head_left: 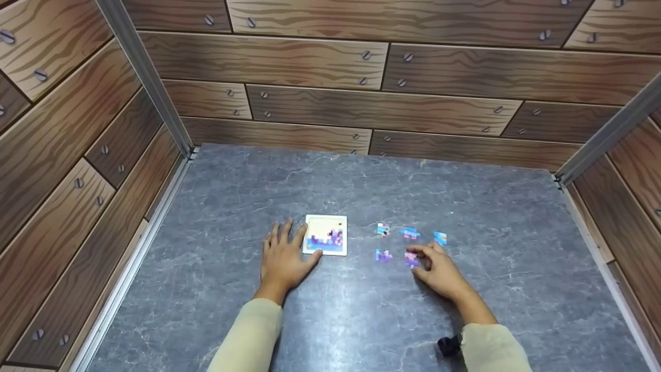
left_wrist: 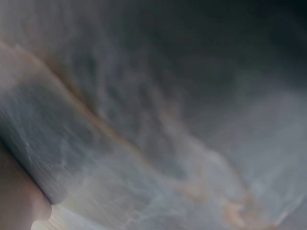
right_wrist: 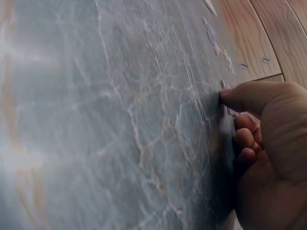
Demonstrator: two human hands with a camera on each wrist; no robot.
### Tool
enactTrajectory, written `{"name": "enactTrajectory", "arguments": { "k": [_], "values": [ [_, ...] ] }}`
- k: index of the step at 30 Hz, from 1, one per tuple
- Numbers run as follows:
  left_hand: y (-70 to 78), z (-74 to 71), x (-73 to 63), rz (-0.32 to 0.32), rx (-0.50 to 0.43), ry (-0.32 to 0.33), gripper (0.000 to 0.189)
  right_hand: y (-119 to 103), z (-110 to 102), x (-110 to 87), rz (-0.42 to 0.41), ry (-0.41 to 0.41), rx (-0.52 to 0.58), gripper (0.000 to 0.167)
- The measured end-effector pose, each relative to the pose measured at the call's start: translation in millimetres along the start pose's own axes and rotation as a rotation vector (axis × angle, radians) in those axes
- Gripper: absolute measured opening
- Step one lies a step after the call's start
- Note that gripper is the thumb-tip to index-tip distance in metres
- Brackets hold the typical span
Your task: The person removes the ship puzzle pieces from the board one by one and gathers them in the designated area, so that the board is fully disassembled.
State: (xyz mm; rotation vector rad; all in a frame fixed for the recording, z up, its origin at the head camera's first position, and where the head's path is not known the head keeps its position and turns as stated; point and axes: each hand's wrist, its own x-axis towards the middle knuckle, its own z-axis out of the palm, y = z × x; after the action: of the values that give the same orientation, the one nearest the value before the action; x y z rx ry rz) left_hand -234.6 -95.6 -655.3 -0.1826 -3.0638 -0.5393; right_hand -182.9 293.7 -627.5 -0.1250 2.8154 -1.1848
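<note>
A small puzzle board with a white frame lies on the grey table, its picture partly filled with purple and blue pieces. My left hand rests flat beside it, fingers spread, with index finger and thumb at the board's left and lower edges. To the right, my right hand pinches a pink and purple puzzle piece between thumb and forefinger at table level. Its thumb shows in the right wrist view, covering most of that piece; the other fingers are curled. The left wrist view is blurred, with only a bit of skin at its corner.
Loose puzzle pieces lie around the right hand: a multicoloured one, a blue one, a blue and orange one, and a purple one. Wood-patterned walls enclose the table. A black object sits by the right sleeve.
</note>
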Motion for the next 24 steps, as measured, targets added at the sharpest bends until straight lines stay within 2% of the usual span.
{"name": "enactTrajectory", "arguments": {
  "k": [8,12,17,20,24],
  "values": [
    [0.1,-1.0,0.7,-0.007,-0.007,-0.010,0.088,3,-2,0.4,-0.011,0.006,0.023,0.051],
    [0.1,-1.9,2.3,-0.010,-0.002,-0.002,0.088,6,-4,1.7,-0.007,0.016,0.127,0.056],
    [1.6,-1.5,3.2,-0.014,0.000,-0.005,0.090,7,-8,-0.6,0.043,0.007,0.272,0.058],
    [1.5,-0.6,4.2,-0.013,0.004,-0.001,0.090,2,-9,0.4,0.075,0.035,0.285,0.054],
    [1.4,0.1,4.7,-0.010,-0.003,0.004,0.089,-14,-7,3.8,0.087,0.117,0.271,0.046]
  ]
}}
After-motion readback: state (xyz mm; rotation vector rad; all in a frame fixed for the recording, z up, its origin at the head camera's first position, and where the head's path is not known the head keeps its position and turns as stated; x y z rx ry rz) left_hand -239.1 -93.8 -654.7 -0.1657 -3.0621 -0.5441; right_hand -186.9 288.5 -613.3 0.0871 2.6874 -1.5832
